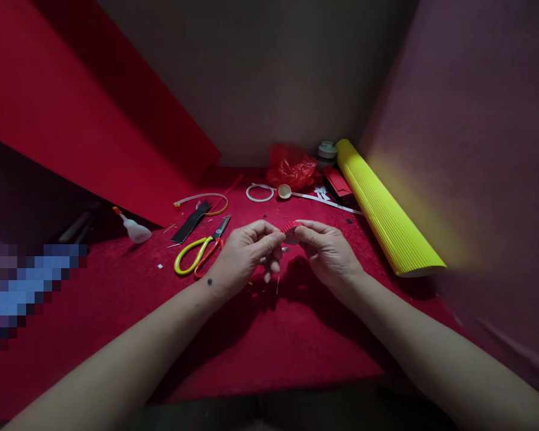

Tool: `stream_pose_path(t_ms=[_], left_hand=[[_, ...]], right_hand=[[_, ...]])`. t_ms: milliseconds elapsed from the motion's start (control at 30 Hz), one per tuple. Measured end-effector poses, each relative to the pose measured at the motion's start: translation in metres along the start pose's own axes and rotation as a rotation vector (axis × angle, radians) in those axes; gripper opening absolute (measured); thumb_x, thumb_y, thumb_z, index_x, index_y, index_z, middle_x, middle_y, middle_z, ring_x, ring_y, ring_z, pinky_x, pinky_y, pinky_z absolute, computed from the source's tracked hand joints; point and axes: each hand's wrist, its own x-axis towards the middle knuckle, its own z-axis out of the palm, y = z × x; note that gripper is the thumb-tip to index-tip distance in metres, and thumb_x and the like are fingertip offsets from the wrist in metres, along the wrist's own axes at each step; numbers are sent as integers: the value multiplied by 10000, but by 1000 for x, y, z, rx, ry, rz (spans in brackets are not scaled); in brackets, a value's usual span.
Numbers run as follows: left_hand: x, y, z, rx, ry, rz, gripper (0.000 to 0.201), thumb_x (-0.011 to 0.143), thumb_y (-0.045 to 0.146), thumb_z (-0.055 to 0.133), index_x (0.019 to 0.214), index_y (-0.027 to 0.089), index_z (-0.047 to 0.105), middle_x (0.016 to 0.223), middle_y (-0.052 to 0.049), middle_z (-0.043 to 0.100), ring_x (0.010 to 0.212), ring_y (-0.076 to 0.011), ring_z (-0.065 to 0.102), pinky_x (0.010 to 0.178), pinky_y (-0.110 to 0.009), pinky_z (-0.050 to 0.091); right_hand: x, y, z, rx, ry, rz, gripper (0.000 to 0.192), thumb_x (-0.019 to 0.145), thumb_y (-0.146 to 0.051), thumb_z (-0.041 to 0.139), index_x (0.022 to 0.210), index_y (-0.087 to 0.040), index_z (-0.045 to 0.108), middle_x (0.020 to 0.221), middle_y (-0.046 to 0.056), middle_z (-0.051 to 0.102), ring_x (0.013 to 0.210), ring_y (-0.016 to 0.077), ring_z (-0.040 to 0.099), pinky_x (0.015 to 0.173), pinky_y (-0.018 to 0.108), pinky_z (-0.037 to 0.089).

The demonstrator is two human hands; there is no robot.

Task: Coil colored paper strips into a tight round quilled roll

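Note:
Between my two hands, a little above the red cloth, is a small red ridged piece (290, 227) that looks like corrugated paper curved into a round. My left hand (254, 246) pinches its left side between thumb and forefinger, the other fingers curled below. On the opposite side my right hand (326, 248) grips it with thumb and fingers. Part of the piece is hidden by my fingertips. Just left of my left hand lie scissors (189, 254) with yellow and orange handles, blades pointing away.
A yellow corrugated roll (388, 215) lies on the right. Toward the back are a red plastic bag (291, 166), a white ring (259, 192), a small round disc (284, 191) and a lidded jar (327, 151). A glue bottle (137, 231) and black strip (191, 222) lie left, below a leaning red board (94, 108).

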Motion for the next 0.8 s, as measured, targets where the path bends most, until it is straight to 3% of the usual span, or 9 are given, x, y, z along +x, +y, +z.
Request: stream_pose_path(t_ms=[167,300,467,800], left_hand=[[4,-4,-9,-299,-244,-219,230,791,316,643,721,114,559,553,5,595,372,-95,548,298,-170,438],[2,-7,-10,-437,-393,-245,293,770,365,668,697,96,579,519,-2,601,327,-89,520,276,-167,435],[-1,-6,-6,-471,-412,-180,269,751,358,692,753,108,592,529,11,606,322,-98,525,293,-193,469],[-3,0,-15,-267,-433,-224,321,794,389,632,634,122,557,416,21,528,315,-89,497,334,-186,460]], right_hand=[[-1,-1,2,22,-42,25,116,572,-198,777,674,-179,725,670,-1,696,650,114,594,737,274,448],[-5,-1,5,56,-61,74,190,537,-254,814,686,-189,715,685,-2,694,652,118,592,698,271,455],[-9,-1,8,89,-143,137,250,529,-338,818,723,-211,725,714,-1,695,616,135,585,608,274,461],[-8,3,3,60,-211,127,281,570,-380,808,792,-219,749,732,11,712,689,154,615,737,295,480]])
